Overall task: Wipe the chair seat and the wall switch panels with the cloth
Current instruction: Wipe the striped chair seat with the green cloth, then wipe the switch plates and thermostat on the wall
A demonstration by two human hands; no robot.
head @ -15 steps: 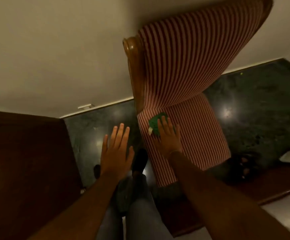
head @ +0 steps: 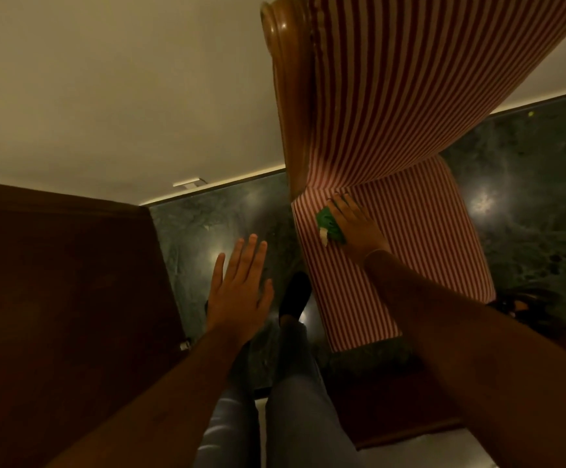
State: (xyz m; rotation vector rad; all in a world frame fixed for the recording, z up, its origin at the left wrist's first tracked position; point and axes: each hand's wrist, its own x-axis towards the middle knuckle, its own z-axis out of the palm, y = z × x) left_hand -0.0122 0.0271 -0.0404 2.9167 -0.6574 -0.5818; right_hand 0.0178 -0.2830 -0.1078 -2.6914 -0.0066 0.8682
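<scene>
Presses the cloth [head: 329,228] flat on the chair seat [head: 427,238] near its back left corner with the right hand [head: 357,228], fingers [head: 341,203] straight and together on top, cloth poking out to their left. Holds the left hand [head: 241,288] over the floor [head: 234,211] beside the seat, fingers straight, slightly apart, holding nothing.

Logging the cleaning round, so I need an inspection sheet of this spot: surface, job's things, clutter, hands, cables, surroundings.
Surface: striped chair seat, dimly lit.
Job's things: green cloth on the seat near the backrest; wall switch panels not in view.
Clutter: nothing seen.
Hands: right hand presses the cloth onto the seat; left hand open, held in the air.
Cables: nothing seen.
Surroundings: dark marble floor, pale wall, dark wooden panel on the person's left.
</scene>
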